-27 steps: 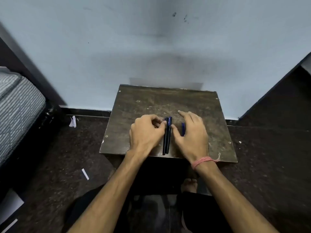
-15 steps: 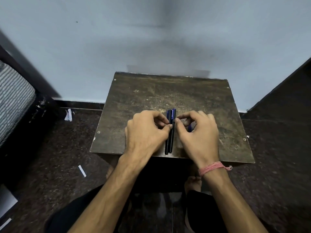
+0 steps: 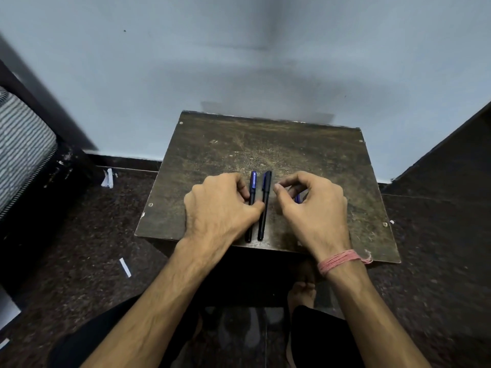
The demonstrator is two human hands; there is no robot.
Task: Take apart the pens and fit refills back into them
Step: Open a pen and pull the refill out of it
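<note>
Two pens are lying side by side, just apart, near the 6 o'clock edge of the worktop (image 3: 332,166), both running along the 12-to-6 line. The left hand (image 3: 220,208) is pinching the left pen (image 3: 251,205) at mid-barrel, thumb against its side. The right hand (image 3: 313,205) is hovering at 3 o'clock of the right pen (image 3: 264,205), fingers curled, its grip not on that pen; something blue is peeking under its fingers, too hidden to say whether it is held. These pens are looking light, stiff and smooth, so likely to roll or slip. A sound hold would be one hand on the barrel and the other on the cap end at 12 o'clock, pulling straight apart.
</note>
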